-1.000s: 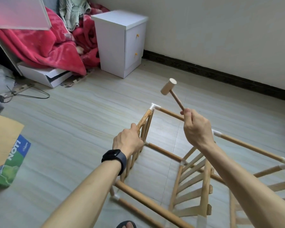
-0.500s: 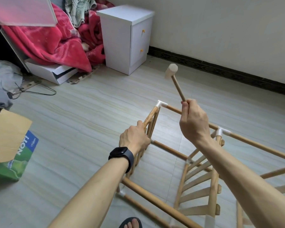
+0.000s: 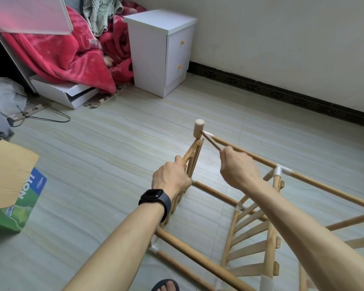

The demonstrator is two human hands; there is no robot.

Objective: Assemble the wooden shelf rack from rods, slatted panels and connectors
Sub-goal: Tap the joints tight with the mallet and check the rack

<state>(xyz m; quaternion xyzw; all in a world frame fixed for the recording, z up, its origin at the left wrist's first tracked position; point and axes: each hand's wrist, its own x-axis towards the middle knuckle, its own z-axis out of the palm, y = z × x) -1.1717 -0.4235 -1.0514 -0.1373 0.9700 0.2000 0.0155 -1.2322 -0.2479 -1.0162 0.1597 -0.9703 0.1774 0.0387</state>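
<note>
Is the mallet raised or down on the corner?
Down: the mallet head sits at the corner connector, handle in the right hand; left hand grips the slatted panel.

There is only one camera, worn on the person's head. It looks forward and down at the floor (image 3: 93, 143). The left hand (image 3: 170, 179) and right hand (image 3: 237, 171) are close, near the middle. The wall (image 3: 282, 49) is far off at 1 o'clock, and the white cabinet (image 3: 156, 59) is at 11 o'clock.
</note>
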